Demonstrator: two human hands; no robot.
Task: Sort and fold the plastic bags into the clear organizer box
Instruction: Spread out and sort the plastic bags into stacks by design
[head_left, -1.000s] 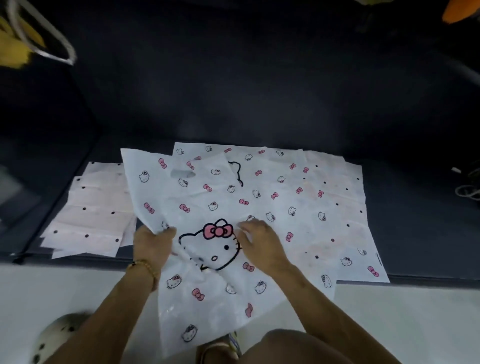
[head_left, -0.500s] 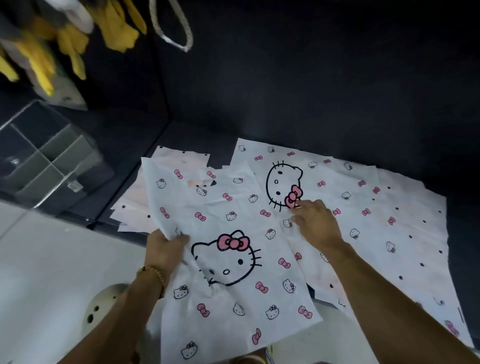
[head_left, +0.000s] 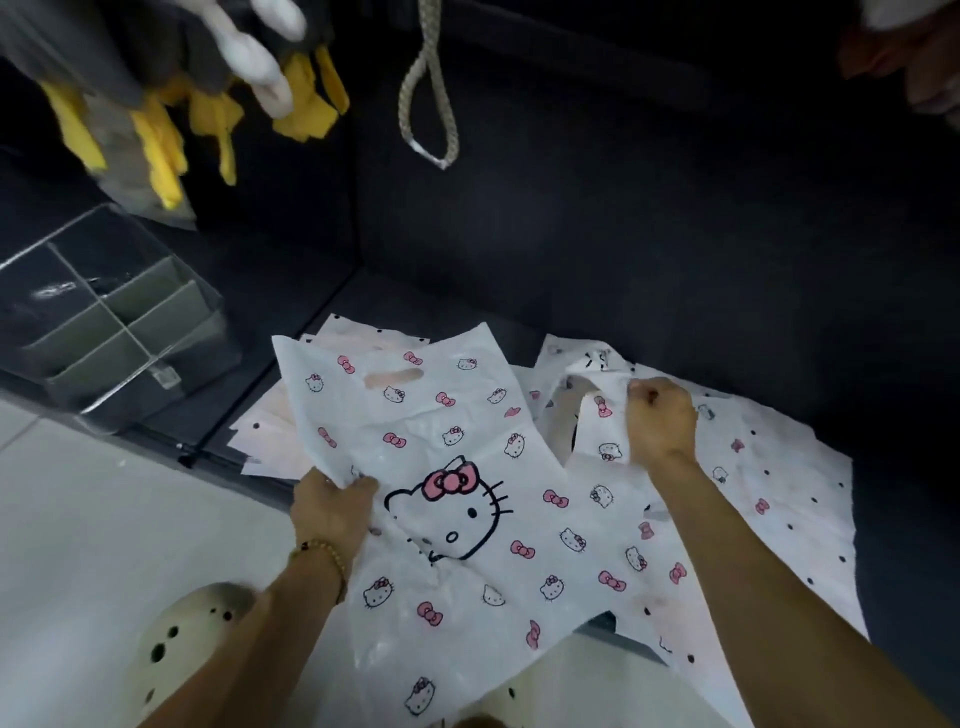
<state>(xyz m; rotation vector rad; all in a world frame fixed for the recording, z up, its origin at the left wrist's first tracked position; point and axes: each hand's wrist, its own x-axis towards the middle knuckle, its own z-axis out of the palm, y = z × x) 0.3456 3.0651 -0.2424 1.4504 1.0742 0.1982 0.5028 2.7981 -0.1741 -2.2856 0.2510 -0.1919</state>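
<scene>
Two hands are on the bags. My left hand pinches the left edge of the big cat-print bag, which spreads toward me over the other bags. My right hand, curled tight, grips a bunched fold of a second printed bag just right of the big bag. Pink dotted bags lie flat beneath. Left of the big bag and well apart sits the clear organizer box.

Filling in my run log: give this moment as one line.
left hand: grips cat-print bag edge | right hand: pinches second bag | organizer box: no bags visible
</scene>
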